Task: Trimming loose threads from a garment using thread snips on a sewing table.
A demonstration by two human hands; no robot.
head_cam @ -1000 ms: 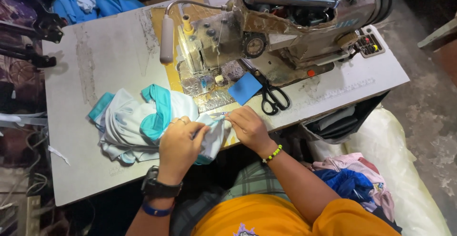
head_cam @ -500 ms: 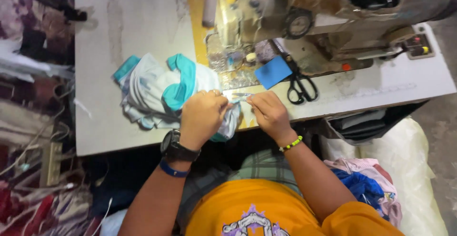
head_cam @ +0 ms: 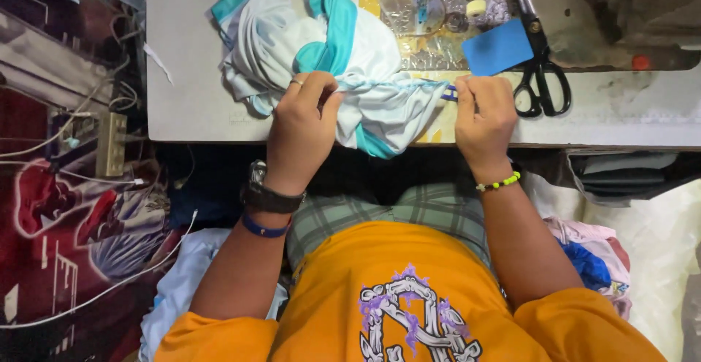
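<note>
while pinched taut between left hand [head_cam: 303, 117] and right hand [head_cam: 483, 110] — pale garment [head_cam: 372, 70], teal-trimmed, bunched

Orange printed shirt [head_cam: 394, 296], black wristwatch [head_cam: 269, 194], blue band [head_cam: 264, 227], bead bracelet [head_cam: 498, 183].

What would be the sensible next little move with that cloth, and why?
Probably slide the stretched edge forward toward the sewing machine. The left hand bunches the white and teal cloth while the right hand pinches its far end, so the edge runs taut between them along the table front, short of the machine.
</note>
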